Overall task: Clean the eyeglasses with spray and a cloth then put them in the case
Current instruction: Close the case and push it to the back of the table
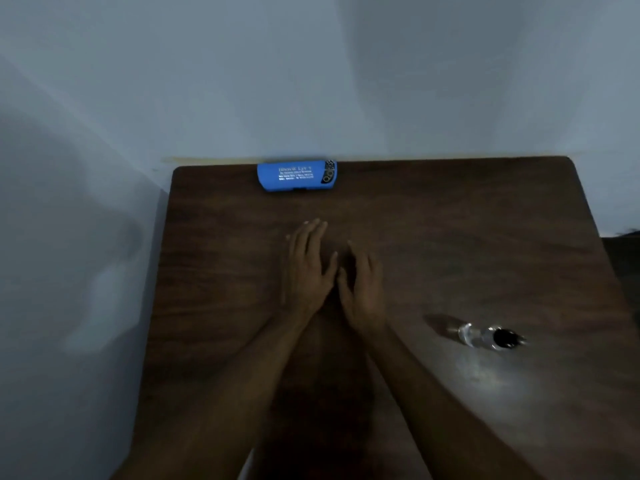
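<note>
A: At the table's (214,306) far edge, against the wall, lies the shut blue case (296,177), well beyond both sets of fingers.

B: Left hand (308,268) and right hand (363,289)?

A: Flat, fingers extended, holding nothing. Spray bottle (485,336) stands right; bare wood all around.

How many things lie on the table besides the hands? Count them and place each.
2. A blue case, shut, lies at the table's far edge by the wall; a clear bottle lies on the right. Glasses or a cloth may be hidden.
</note>
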Demonstrator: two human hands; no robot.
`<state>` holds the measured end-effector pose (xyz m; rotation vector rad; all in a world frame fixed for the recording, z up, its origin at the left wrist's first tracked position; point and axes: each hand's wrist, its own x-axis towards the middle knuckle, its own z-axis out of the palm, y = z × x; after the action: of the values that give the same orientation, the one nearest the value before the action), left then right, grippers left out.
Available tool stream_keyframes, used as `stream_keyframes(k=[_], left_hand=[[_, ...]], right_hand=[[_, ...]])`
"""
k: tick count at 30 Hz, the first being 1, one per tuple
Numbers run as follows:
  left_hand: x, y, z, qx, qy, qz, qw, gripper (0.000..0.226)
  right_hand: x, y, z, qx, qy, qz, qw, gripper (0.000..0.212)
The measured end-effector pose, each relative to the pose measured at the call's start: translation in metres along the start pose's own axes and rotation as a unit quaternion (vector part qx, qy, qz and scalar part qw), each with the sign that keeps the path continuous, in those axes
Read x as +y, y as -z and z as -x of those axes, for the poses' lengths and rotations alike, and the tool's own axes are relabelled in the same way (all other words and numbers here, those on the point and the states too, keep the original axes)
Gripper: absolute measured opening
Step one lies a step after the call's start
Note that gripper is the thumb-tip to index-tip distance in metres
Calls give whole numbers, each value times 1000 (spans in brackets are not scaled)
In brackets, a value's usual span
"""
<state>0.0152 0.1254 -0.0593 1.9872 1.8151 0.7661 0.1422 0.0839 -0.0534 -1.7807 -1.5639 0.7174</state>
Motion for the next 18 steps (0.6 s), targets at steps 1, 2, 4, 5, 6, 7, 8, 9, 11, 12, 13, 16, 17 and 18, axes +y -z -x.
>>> stream_keyframes(k=[1,2,4,5,6,7,8,9,11,12,13,16,17,18], left_hand=[[5,-5,4,-10,8,-42,999,66],[8,-10,5,-16,25,-84,996,71],[6,-18,3,-16,58,-148,987,76],[5,-21,2,-20,64,-170,983,77],[2,-24,1,-25,61,-190,980,77],[0,-27,1,-32,55,-208,976,77],[-1,-30,1,-39,50,-222,973,77],[-3,-30,1,-45,49,-234,970,77],[-1,-31,2,-52,50,-242,967,77],[1,-31,3,-51,50,-242,968,77],[2,-30,3,-49,51,-242,968,76],[3,-28,3,-48,53,-244,967,76],[3,-29,4,-50,54,-246,967,76],[3,-29,4,-50,54,-247,966,76]], right_hand=[[9,7,19,-10,-2,27,1000,51],[19,17,38,-18,-10,56,998,50],[34,39,70,-25,-31,103,994,47],[42,51,83,-21,-41,122,992,46],[50,63,94,-14,-44,139,989,44],[59,74,103,-6,-45,154,987,43],[67,86,112,1,-52,166,985,41],[74,95,118,4,-58,174,983,40],[87,113,132,8,-79,182,980,39],[90,120,139,10,-88,180,980,38],[92,126,144,14,-96,171,981,36],[92,141,152,58,-152,131,978,17],[91,145,151,84,-177,120,973,10],[90,149,148,112,-202,102,968,14]])
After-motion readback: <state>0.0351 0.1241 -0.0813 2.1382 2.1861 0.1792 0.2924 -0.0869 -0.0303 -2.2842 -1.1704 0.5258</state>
